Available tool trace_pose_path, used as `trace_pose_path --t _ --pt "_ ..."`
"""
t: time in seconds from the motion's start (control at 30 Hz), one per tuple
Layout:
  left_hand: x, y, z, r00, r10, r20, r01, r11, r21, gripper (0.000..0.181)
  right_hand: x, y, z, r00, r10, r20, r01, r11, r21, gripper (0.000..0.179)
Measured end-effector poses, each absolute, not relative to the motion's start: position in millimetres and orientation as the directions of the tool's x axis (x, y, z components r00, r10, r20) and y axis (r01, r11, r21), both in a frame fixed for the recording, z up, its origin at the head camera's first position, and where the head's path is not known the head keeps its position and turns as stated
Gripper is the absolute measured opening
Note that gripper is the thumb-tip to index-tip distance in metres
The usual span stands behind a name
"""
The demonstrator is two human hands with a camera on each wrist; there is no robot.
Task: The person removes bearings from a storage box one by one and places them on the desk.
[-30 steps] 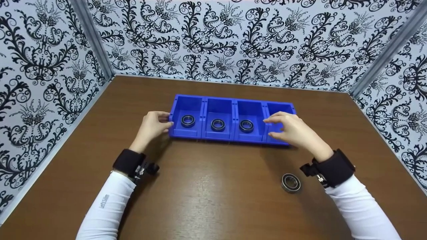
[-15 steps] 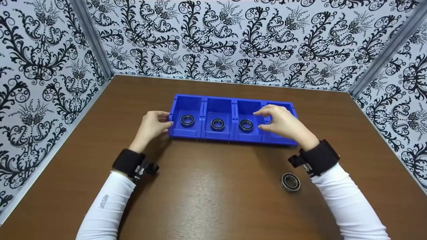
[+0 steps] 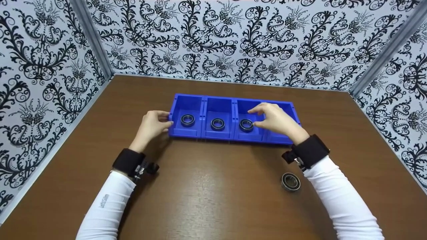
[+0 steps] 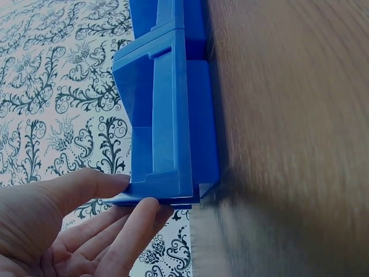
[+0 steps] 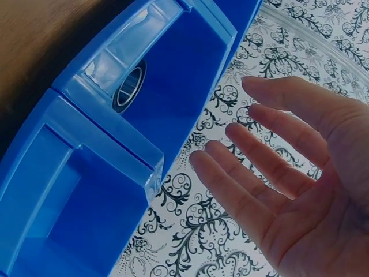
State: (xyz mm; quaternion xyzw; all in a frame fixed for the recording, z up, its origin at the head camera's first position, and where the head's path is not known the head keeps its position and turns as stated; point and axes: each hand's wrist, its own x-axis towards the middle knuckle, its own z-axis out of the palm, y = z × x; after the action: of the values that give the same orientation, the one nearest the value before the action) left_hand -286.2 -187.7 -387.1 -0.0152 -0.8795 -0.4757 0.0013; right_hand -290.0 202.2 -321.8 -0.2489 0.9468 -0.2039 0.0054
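My left hand pinches the blue plastic four-compartment bin; my empty right hand, fingers parted, seemingly reaches for the black-and-silver ring bearing in the third-from-left compartment; taking it needs lowering, closing.

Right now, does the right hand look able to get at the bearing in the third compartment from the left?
Probably yes: the right hand looks empty, thumb and fingers apart, above the blue bin and near that bearing; the bin's open top seems to leave the way free.
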Motion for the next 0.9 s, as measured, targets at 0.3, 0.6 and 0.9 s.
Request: trace_pose_path --t 0.3,0.6,0.9 --pt "-286.3 -187.7 -387.2 -1.0 0.021 0.019 0.027 0.552 0.833 0.045 -300.7 196.3 -327.4 -0.875 -0.479 0.076 -0.466 0.788 -0.403 0.044" --pt "-286.5 -189.1 -387.7 -0.999 0.028 0.039 0.048 0.552 0.832 0.043 -309.3 194.2 -332.1 -0.877 -0.48 0.036 -0.454 0.799 -0.394 0.046" --pt "-286.0 -187.7 -387.6 -0.999 0.023 0.027 0.035 0.551 0.834 0.044 -315.1 190.5 -338.6 -0.883 -0.469 -0.011 -0.428 0.816 -0.39 0.048"
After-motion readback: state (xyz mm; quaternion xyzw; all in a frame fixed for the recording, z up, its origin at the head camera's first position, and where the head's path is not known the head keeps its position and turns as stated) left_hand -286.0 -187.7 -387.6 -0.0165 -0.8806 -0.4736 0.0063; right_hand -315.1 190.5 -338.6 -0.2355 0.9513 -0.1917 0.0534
